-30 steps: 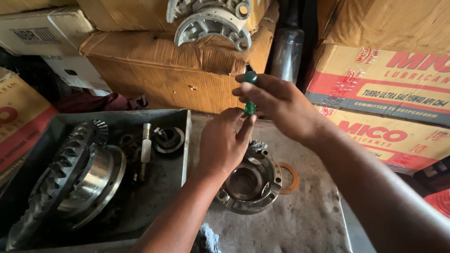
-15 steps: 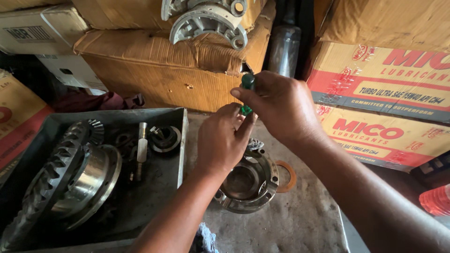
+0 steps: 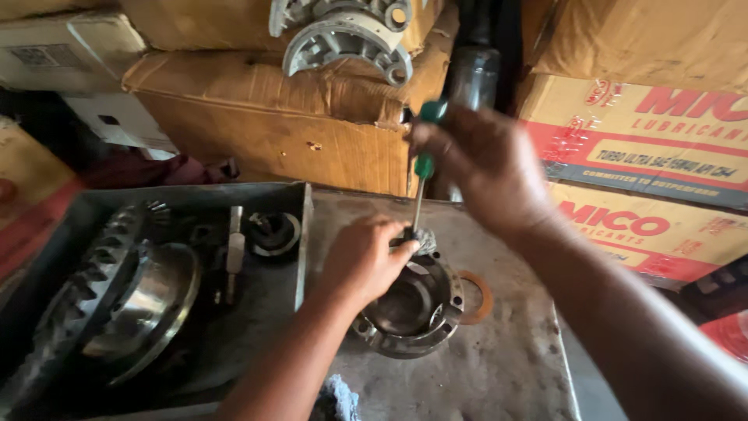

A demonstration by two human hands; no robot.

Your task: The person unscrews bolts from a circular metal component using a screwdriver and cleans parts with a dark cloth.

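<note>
Two hands: right hand (image 3: pixel 487 168) fisted around screwdriver (image 3: pixel 421 175), left hand (image 3: pixel 366 257) on housing (image 3: pixel 413 312).

The right hand (image 3: pixel 487 168) holds a green-handled screwdriver (image 3: pixel 421 175) upright over the round metal housing (image 3: pixel 409 308), steadied by the left hand (image 3: pixel 366 261).

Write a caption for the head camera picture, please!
Right hand holds a green-handled screwdriver upright; left hand steadies a round metal housing.

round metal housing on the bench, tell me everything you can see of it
The round metal housing is a grey, greasy, cup-shaped casting with a hollow bowl and a notched rim. It sits open side up on the worn metal bench, right of the tray. The left hand grips its upper rim, and the right hand holds a green-handled screwdriver tip-down at that rim. A thin washer lies beside it.
</note>
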